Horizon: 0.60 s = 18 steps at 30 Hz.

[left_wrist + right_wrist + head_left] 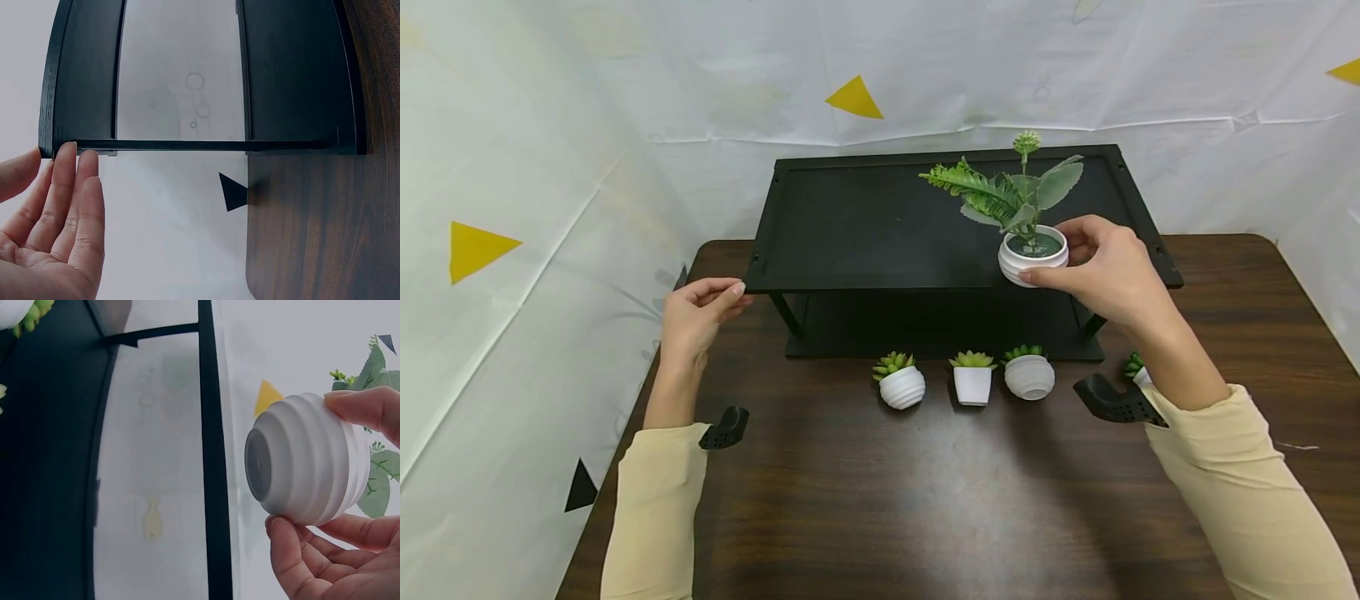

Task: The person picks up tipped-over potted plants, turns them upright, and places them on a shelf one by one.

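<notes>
A black two-tier shelf (850, 225) stands at the back of the table. My left hand (691, 321) pinches the front left corner of its upper board, thumb on top and fingers underneath, as the left wrist view shows. My right hand (1112, 267) grips a white ribbed pot (306, 459) by its sides, between thumb and fingers. From the pot rises an artificial plant (1018, 192) with a fern frond, broad leaves and a pale green flower head. In the right wrist view the pot's round base is visible, off to the side of the upper board's edge.
Several small succulents line up before the shelf: one in a tilted ribbed pot (902, 387), one in a square pot (972, 386), one in a tipped round pot (1030, 377). Another succulent (1133, 365) is partly hidden by the right wrist. White sheeting (737, 75) surrounds the wooden table (880, 500).
</notes>
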Motion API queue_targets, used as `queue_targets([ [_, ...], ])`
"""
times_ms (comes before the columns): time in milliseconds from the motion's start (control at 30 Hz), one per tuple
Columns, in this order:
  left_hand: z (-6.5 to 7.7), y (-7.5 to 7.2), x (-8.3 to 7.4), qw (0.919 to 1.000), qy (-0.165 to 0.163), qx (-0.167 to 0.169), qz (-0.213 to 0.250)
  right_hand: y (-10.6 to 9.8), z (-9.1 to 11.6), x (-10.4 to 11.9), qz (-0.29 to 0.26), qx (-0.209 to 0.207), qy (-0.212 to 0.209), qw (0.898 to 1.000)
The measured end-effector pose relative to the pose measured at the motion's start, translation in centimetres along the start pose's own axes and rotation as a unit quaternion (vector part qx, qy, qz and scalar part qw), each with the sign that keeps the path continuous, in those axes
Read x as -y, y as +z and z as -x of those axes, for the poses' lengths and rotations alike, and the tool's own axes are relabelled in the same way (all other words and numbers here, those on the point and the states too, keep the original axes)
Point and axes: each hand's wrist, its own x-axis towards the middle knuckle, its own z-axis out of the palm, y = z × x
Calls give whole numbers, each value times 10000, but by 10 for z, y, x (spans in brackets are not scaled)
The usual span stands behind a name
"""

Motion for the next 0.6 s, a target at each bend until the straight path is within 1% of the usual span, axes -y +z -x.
queue_targets([
  [100,-1,8,3,10000,-21,71,46,0,0,1,-19,7,-12,10000],
  [200,-1,8,3,9999,-6,72,79,4,-4,7,-21,39,-103,9999],
  [333,-2,8,3,9999,-8,76,94,10,-9,16,-155,64,-195,9997],
  [467,-2,8,3,9999,-29,87,87,17,-13,23,-282,116,-219,9993],
  [600,-3,8,3,9999,-8,79,107,22,-17,29,-254,164,-215,9993],
])
